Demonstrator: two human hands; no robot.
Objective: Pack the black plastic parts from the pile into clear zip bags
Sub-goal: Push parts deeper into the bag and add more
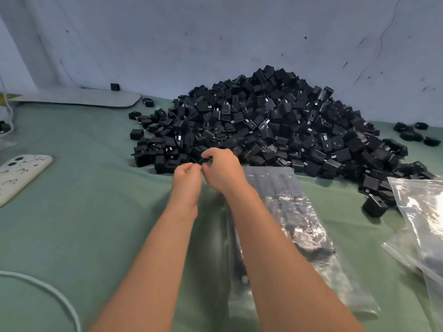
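A big pile of black plastic parts (275,121) lies on the green cloth against the wall. In front of it my left hand (187,179) and my right hand (223,171) meet, fingers curled. My right hand pinches a small black part (208,161) at its fingertips. My left hand's fingertips pinch at the same spot; what they hold is hidden, maybe the edge of a clear bag. A long clear zip bag (294,226) with black parts inside lies under my right forearm.
More clear bags (422,226) lie at the right edge. A white phone (19,176) lies at the left, a pale cable (48,291) curves at the lower left. Loose black parts (412,133) sit at the far right. A grey board (79,98) lies by the wall.
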